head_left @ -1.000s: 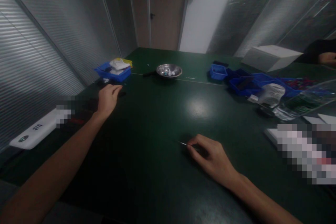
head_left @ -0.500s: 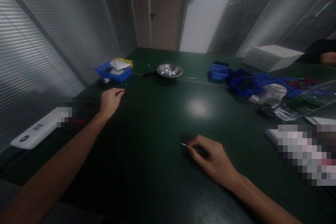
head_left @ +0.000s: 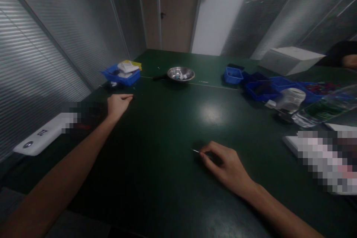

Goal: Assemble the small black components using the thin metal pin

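So a thin, silvery, needle-like piece is pinched between thumb and forefinger of the right hand, its tip poking out to the left, just over the dark green tabletop. The left hand is stretched out farther up the table, well apart from that piece, thumb and fingertips pressed together; whether anything's caught between them can't be told.

Just beyond the left hand, a blue plastic bin is piled with white stuff, and a yellow tray is partly covered by it. A round, shiny metal bowl with small white bits inside is parked mid-table. Off to the right, more blue bins are bunched together, partly blocked by a crumpled whitish package and a clear plastic bottle with a green label lying on its side. A white box is set behind them.

Another person's arm is cut off at the right edge. The white slab-like thing on the left is partly pixelated, and the black stuff beside it is basically lost in shadow.
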Demonstrator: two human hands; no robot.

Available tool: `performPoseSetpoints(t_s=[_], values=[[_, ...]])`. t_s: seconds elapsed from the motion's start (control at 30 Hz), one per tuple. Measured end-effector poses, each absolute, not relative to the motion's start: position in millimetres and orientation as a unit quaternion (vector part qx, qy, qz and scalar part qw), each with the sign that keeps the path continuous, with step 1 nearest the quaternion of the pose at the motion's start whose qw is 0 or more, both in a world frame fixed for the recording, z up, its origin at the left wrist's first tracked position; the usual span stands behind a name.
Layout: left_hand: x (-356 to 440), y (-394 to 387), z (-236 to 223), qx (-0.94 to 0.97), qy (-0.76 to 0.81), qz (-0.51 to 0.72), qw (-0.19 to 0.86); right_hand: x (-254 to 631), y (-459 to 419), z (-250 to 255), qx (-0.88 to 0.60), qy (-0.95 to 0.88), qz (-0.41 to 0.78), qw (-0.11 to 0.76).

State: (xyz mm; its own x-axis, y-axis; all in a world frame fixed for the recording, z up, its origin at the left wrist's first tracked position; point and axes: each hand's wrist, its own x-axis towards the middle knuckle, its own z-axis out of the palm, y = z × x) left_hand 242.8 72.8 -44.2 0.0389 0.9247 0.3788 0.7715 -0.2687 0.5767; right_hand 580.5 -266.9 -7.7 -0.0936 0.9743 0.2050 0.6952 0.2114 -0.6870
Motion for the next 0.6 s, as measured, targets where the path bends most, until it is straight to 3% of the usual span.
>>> performPoseSetpoints(t_s=[0.3,0.4,0.6], values=[[259,52,-39,0.824,0.534,0.157,-0.111,579,-267,-4,-0.585,-0.711,0.213,0.327],[260,50,-39,0.823,0.541,0.129,-0.118,580,-268,-5,-0.589,-0.708,0.215,0.326],[250,60,-49,0.831,0.518,0.195,-0.062,579,-268,-5,-0.588,-0.707,0.216,0.328]])
